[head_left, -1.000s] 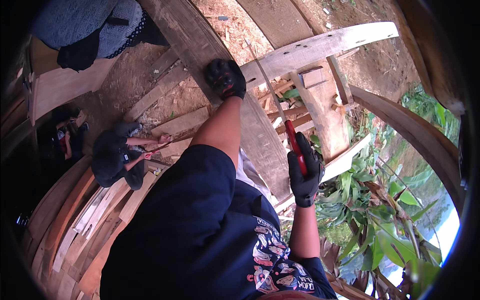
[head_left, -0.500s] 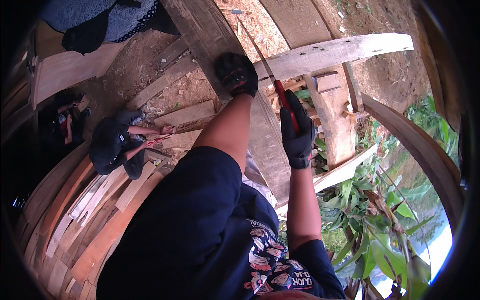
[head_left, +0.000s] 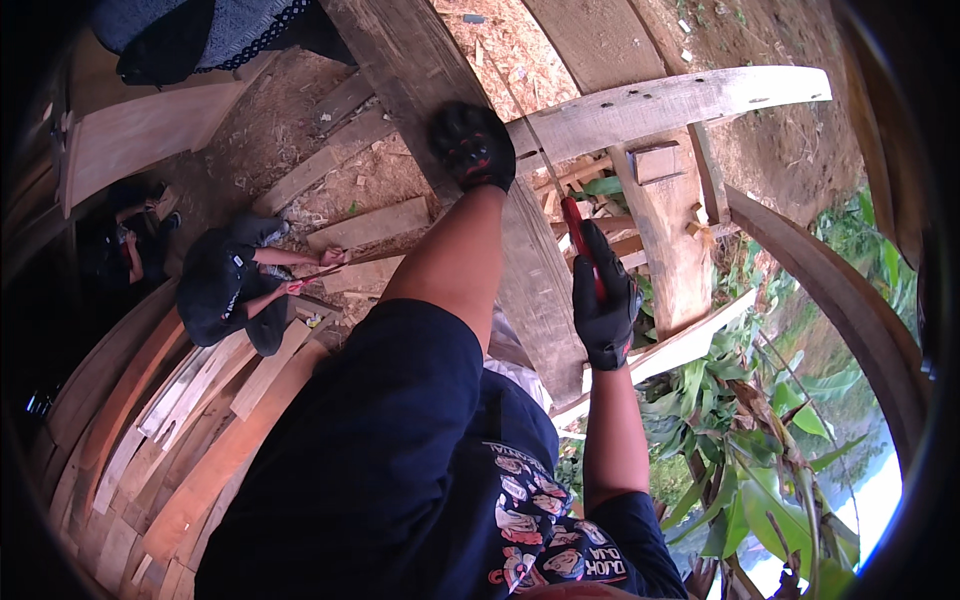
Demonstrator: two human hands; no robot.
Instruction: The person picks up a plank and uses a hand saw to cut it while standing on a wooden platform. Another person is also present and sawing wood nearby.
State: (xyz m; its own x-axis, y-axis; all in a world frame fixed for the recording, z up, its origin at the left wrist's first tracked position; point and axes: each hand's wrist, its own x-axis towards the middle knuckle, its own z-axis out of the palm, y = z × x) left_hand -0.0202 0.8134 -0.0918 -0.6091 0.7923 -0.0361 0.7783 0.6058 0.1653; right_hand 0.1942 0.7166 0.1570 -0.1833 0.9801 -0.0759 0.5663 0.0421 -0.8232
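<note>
Gloved fingers of the right hand (head_left: 607, 300) wrap the saw (head_left: 574, 222) by its red handle, blade pointing away and crossing the pale board (head_left: 680, 105) near one end. That forearm rises nearly upright, wrist straight. On the dark plank (head_left: 540, 270), beside the board's end, rests the left hand (head_left: 470, 146), arm slanting; whether its fingers curl is unclear. Farther left, a co-worker (head_left: 210, 290) sits by stacked boards (head_left: 215, 490).
</note>
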